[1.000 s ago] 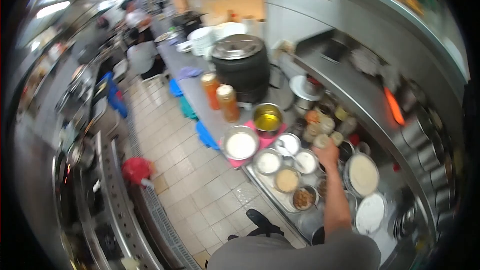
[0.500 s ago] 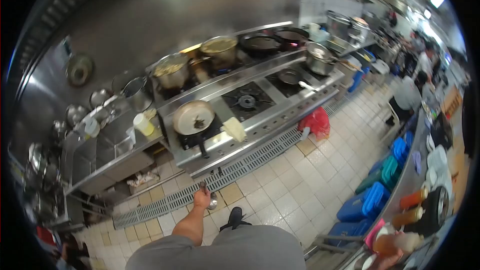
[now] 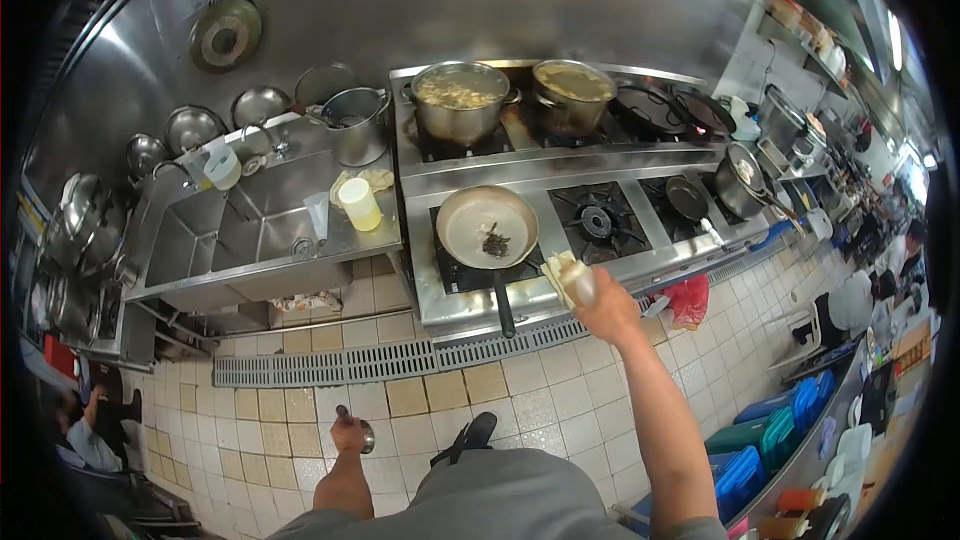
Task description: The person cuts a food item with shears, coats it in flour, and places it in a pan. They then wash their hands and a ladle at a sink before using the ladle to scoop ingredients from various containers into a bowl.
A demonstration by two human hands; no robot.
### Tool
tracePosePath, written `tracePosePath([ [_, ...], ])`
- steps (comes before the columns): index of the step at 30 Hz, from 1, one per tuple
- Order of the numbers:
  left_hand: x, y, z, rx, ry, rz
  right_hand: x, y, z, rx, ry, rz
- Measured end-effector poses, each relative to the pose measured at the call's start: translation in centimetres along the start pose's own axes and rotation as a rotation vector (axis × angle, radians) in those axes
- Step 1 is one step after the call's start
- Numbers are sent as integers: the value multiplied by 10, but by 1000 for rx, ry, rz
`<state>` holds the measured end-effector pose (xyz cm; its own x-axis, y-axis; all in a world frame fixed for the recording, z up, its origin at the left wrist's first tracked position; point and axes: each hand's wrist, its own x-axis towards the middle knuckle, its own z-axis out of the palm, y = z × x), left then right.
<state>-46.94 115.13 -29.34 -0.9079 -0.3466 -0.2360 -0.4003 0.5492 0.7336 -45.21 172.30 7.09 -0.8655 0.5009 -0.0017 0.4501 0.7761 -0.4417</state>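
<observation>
My left hand point(image 3: 350, 437) is low over the tiled floor, closed on the handle of a metal utensil point(image 3: 368, 437), whose round end shows beside the fingers. My right hand point(image 3: 606, 310) is at the stove's front edge, wrapped round a pale bottle point(image 3: 577, 283). A folded cream cloth point(image 3: 557, 270) lies just beyond the bottle. To the left, a light-coloured pan point(image 3: 487, 225) rests on the front left burner with small dark pieces in it, its black handle pointing towards me.
Two large pots point(image 3: 462, 100) stand on the raised back burners. A sink point(image 3: 270, 210) is left of the stove, with a yellow-filled container point(image 3: 359, 204) on its counter. Blue bins point(image 3: 737, 480) are at right. People point(image 3: 855, 300) are at far right; another person sits at far left.
My right hand, with the bottle, has moved from the lower right to the stove front by the cloth. The view has turned, and my left hand now appears lower and further left.
</observation>
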Motion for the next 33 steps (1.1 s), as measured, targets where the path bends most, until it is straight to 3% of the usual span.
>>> tracePosePath([
  [2, 2, -35, -13, 86, 64, -51, 39, -25, 18, -367, -224, 76],
  [4, -2, -60, -22, 200, 130, -68, 69, -35, 37, -514, -267, 60],
  [8, -20, -74, -28, 220, 53, -152, 101, -41, 48, -760, -239, 26],
  [18, 21, -54, 45, 165, -40, -108, 104, -30, 13, -775, -114, 70],
  [21, 48, -29, 73, 179, -62, 37, 99, -28, 8, -760, -108, 57],
  [23, 71, -26, 96, -17, -176, 40, 97, -26, 6, -719, -101, 65],
  [26, 66, 33, 93, 7, -219, 199, 91, -25, 1, -734, -106, 47],
  [27, 65, 41, 100, -111, -154, 231, 90, -24, 1, -732, -104, 56],
  [30, 72, 48, 111, -155, -211, 209, 86, -21, -3, -717, -83, 71],
  [33, 63, 46, 108, 88, -109, 389, 80, -17, -7, -679, -68, 48],
])
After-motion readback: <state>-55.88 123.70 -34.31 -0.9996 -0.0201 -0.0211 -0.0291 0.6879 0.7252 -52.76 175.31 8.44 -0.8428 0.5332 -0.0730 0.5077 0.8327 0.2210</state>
